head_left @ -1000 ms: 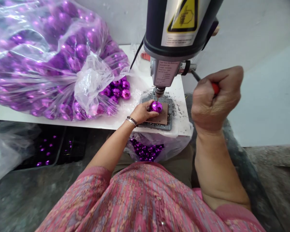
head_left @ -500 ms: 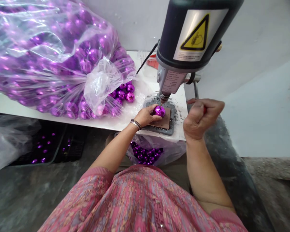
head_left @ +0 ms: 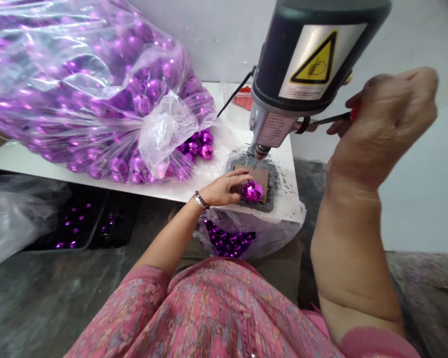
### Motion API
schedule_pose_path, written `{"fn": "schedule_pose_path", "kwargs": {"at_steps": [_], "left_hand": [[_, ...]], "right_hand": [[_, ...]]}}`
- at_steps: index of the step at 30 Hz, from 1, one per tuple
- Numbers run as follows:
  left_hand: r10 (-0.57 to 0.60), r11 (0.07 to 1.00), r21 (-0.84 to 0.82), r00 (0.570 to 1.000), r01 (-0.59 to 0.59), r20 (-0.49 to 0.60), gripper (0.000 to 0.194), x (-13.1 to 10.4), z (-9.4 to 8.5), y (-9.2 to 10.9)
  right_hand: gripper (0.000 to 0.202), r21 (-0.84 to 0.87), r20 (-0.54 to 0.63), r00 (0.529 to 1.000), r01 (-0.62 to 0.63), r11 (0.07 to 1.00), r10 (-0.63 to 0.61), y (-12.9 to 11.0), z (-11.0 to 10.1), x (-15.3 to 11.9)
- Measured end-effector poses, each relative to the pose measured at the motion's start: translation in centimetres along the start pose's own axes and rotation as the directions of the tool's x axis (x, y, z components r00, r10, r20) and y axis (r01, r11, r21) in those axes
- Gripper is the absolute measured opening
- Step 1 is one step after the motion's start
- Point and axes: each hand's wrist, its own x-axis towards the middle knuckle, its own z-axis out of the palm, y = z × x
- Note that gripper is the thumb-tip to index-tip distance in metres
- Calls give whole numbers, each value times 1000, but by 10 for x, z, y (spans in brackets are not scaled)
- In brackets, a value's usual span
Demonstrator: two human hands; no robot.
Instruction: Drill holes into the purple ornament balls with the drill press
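My left hand (head_left: 226, 188) is over the drill press base with its fingers apart. A shiny purple faceted ball (head_left: 252, 191) is just off its fingertips, by the front edge of a brown wooden block (head_left: 260, 177); whether fingers and ball still touch is hard to tell. Behind the ball, the thin drill bit (head_left: 256, 163) points down above the block. Raised at the right, my right hand (head_left: 386, 124) is closed round the red-ended lever (head_left: 354, 114) of the drill press (head_left: 317, 54). Dark shavings lie around the grey base (head_left: 269, 204).
A big clear bag of purple balls (head_left: 97, 99) fills the left of the white table (head_left: 59, 171), several loose balls (head_left: 206, 151) beside it. An open plastic bag (head_left: 229, 241) of purple balls hangs below the table's front edge. Black crates (head_left: 74, 223) stand lower left.
My right hand has swung up and right with the lever, and the drill bit is now clear of the ball. My left hand has brought the ball forward and loosened its fingers.
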Motion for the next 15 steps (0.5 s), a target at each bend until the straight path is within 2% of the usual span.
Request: {"fn": "schedule_pose_path", "kwargs": {"at_steps": [1, 2, 3, 5, 6, 7, 9, 12, 15], "left_hand": [[-42, 999, -3, 998, 42, -41, 60, -1, -8, -2], [-113, 993, -5, 985, 114, -126, 56, -1, -16, -6], [-201, 979, -4, 949, 206, -244, 52, 2, -25, -11], [-351, 914, 5, 793, 407, -498, 46, 12, -43, -25], [-398, 871, 9, 717, 491, -572, 43, 19, -51, -33], [-440, 831, 7, 666, 556, -602, 42, 26, -57, -42], [-496, 786, 7, 637, 618, -590, 37, 38, -63, -57], [-531, 766, 38, 664, 642, -527, 34, 49, -58, -71], [-551, 759, 26, 663, 650, -506, 45, 49, -50, -70]], "right_hand": [[29, -4, -4, 1000, -10, 1000, 10, -2, -1, -4], [29, -13, -7, 1000, -22, 1000, 21, -3, -2, -8], [30, -24, -11, 999, -33, 999, 32, -4, -4, -11], [32, -37, -20, 999, -44, 998, 43, -7, -6, -14], [32, -38, -21, 999, -46, 998, 45, -7, -6, -15], [32, -36, -20, 999, -44, 998, 43, -8, -7, -15], [31, -37, -10, 999, -39, 999, 38, -9, -7, -16], [31, -52, -13, 1000, -29, 998, 28, -10, -7, -18], [28, -48, -24, 999, -27, 999, 26, -8, -6, -19]]}}
